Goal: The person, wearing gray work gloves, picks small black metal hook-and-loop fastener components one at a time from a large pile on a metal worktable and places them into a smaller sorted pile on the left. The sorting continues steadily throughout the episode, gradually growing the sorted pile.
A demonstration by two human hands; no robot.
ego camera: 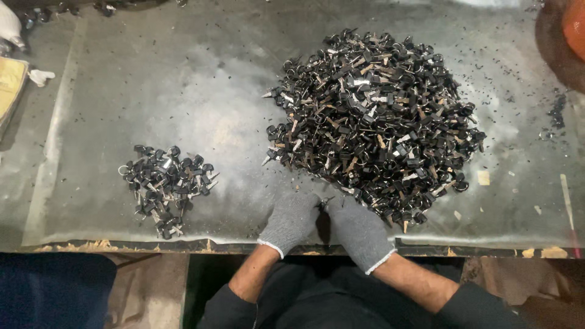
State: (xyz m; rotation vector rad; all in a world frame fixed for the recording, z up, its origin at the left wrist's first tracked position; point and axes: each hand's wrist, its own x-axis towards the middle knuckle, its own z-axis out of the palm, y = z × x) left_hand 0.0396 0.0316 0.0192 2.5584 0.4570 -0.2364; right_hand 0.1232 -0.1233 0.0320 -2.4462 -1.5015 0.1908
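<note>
Two grey-gloved hands, left hand and right hand, met, pinching one small black-headed metal key just below the large key heap on the desk; light, stiff, probably best gripped by its head.

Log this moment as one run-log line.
left hand: gloved, at big key pile edge | right hand: gloved, touching left | between them: small part, unclear | small key pile: left, apart

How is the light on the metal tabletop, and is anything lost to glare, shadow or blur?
Head view: a soft pale sheen spreads over the tabletop, without hard glare; the big key pile and small pile stay sharp; a dark shadow fills the gap between the left hand and right hand.
</note>
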